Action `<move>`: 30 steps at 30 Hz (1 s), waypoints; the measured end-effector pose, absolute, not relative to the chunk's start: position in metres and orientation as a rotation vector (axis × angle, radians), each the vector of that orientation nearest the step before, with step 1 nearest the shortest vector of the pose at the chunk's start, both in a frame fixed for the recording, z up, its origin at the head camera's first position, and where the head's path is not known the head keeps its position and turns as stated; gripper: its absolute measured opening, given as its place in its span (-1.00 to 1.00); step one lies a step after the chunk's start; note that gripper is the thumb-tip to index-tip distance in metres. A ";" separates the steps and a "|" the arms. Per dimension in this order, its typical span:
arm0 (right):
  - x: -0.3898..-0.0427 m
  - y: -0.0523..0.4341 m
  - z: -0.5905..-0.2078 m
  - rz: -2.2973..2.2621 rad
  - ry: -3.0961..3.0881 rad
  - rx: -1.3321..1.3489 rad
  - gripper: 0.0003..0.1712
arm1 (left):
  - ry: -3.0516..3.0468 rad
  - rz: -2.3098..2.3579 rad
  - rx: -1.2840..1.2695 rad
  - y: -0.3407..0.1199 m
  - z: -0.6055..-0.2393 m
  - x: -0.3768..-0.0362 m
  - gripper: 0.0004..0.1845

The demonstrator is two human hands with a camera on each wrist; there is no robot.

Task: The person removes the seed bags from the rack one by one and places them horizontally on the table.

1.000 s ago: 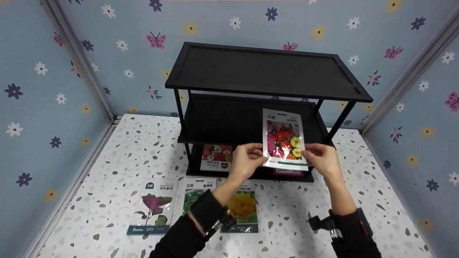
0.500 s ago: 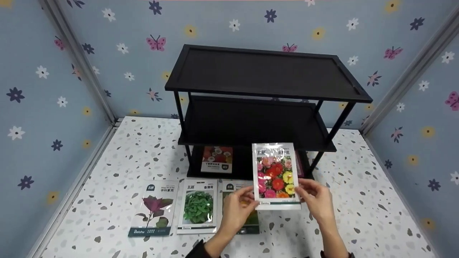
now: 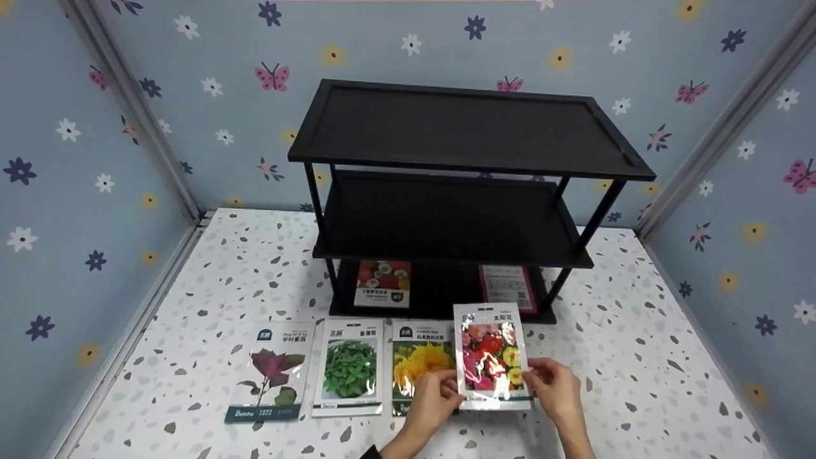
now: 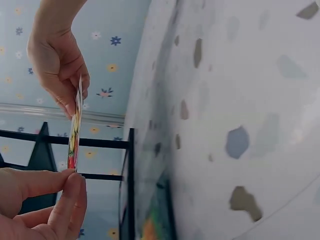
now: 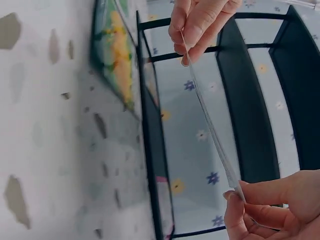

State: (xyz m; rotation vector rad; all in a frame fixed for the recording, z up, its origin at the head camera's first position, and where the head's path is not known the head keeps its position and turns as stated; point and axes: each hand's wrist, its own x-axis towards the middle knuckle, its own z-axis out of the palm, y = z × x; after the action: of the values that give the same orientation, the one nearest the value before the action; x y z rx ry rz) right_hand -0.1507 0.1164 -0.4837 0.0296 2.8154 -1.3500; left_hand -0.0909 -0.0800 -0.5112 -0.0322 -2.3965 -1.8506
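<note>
Glossy white flower-print packet (image 3: pixel 489 360), lower right of centre, is up in the air, pinched by left hand (image 3: pixel 432 403) and right hand (image 3: pixel 556 390), not yet down; three flat printed packets (image 3: pixel 349 371) already line the white speckled counter (image 3: pixel 628 382).

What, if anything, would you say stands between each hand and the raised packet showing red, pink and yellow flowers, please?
Nothing visible does: the left hand and right hand directly pinch the packet at opposite side edges, towards its bottom.
</note>
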 end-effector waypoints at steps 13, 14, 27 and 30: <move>-0.160 0.136 -0.516 -1.091 2.835 0.044 -0.80 | -2.562 -1.747 0.000 -0.062 -0.536 -0.103 -0.81; -0.161 0.137 -0.518 -1.080 2.831 0.044 -0.81 | -2.562 -1.753 0.011 -0.061 -0.536 -0.103 -0.81; -0.171 0.138 -0.533 -1.020 2.739 0.151 -0.84 | -2.624 -1.745 0.156 -0.055 -0.540 -0.107 -0.74; -0.172 0.139 -0.532 -1.010 2.746 0.157 -0.83 | -2.625 -1.715 0.140 -0.055 -0.539 -0.107 -0.73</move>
State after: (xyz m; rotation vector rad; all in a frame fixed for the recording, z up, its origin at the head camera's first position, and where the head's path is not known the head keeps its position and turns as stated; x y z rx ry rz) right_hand -0.1717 0.1385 -0.5319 0.1566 2.7460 -1.0095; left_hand -0.1070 -0.0550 -0.5389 0.1404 -2.6248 -1.7155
